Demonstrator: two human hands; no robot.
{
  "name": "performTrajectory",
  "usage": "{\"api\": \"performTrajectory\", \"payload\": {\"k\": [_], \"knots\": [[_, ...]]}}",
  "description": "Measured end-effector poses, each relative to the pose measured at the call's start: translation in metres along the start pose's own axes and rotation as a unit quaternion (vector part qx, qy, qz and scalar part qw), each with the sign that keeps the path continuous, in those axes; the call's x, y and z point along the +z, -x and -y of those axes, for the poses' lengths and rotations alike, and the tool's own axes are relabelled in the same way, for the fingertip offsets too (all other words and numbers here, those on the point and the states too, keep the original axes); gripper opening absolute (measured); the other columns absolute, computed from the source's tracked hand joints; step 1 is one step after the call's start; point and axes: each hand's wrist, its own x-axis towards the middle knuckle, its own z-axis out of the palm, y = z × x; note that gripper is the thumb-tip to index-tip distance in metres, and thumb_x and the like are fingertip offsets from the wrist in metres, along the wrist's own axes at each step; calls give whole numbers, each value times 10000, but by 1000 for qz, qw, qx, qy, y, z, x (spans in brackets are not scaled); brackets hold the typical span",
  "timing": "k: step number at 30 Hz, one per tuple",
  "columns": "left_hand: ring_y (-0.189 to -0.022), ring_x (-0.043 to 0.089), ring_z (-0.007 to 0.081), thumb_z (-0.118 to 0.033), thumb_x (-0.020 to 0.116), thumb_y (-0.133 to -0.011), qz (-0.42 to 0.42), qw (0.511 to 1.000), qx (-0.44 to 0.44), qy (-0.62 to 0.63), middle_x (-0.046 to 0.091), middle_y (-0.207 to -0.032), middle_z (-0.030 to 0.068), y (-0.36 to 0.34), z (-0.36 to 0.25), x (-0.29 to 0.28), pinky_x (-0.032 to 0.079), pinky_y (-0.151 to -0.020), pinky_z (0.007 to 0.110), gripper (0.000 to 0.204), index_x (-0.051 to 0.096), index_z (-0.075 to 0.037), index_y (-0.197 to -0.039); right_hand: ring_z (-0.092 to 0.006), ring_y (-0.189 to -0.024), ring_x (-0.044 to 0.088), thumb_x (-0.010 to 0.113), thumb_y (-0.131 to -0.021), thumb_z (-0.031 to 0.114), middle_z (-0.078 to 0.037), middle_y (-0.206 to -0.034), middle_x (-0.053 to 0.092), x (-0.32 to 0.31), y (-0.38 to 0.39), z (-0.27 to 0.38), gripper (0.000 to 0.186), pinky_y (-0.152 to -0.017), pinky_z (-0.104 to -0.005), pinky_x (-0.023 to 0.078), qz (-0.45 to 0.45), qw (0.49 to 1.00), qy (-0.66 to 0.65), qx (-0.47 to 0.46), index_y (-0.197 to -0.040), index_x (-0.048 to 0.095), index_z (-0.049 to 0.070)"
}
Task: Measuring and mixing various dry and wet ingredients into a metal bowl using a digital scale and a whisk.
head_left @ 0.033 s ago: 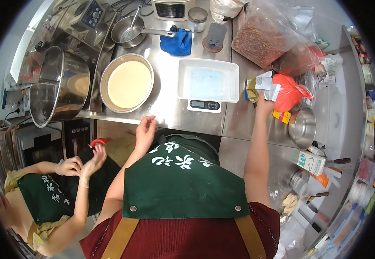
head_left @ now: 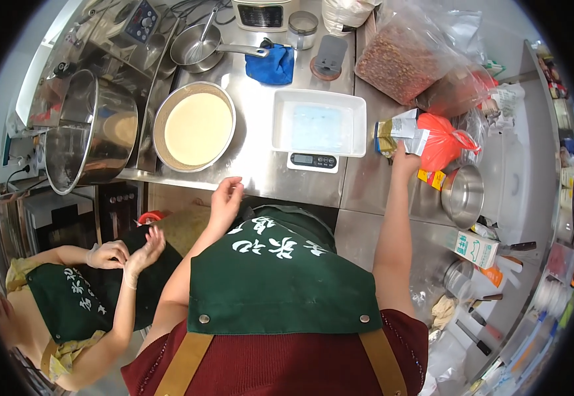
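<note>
1. Steel makes up the table (head_left: 254, 148), whose near edge runs just in front of the apron (head_left: 280, 290). Bare metal lies between the round pan (head_left: 159, 142) of pale cream mixture (head_left: 198, 129) on the left and the white tub (head_left: 359, 125) on the scale (head_left: 330, 165) to its right.
2. To the tub's right only a narrow gap separates it from the packet (head_left: 399, 124), which lies against the red bag (head_left: 438, 142). Farther right and nearer, a metal bowl (head_left: 475, 195) crowds that side.
3. The left hand (head_left: 226, 201) holds nothing, its fingers loosely curled at the table's near edge. The right hand (head_left: 405, 162) touches the packet's near side.
4. Compared with the earlier frame, the left hand sits slightly farther right, and the co-worker's hands (head_left: 143, 254) have shifted a little. The right hand and the packet look unchanged.
5. Some of the right hand's fingers are hidden, so I cannot tell whether they close around the packet. The red bag covers the packet's right end, and the bag's contents are hard to make out.
</note>
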Motion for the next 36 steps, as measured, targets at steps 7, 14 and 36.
{"api": "performTrajectory", "payload": {"k": [7,14,36], "knots": [[-698,566,248,-117,546,-785,195,955,163,-156,566,-801,136,-13,-65,41,450,-628,311,166,564,1,-901,-132,-607,553,642,-705,6,-118,-875,579,-30,37,84,274,-461,-234,460,-35,984,-176,13,-938,526,-80],[-848,540,250,-83,610,-710,182,857,445,-182,554,-906,110,-32,-209,46,427,-727,333,288,551,-30,-986,-90,-601,534,659,-696,31,-62,-773,587,-115,57,168,200,-480,-230,437,110,990,-59,65,-858,575,-50],[-610,503,224,-39,588,-610,165,840,516,3,467,-659,54,36,-201,140,415,-507,321,126,509,-58,-706,-253,-1163,369,810,-506,309,-168,-1288,340,-108,161,140,1060,-979,-383,297,144,795,-444,387,-1325,182,68]]}}
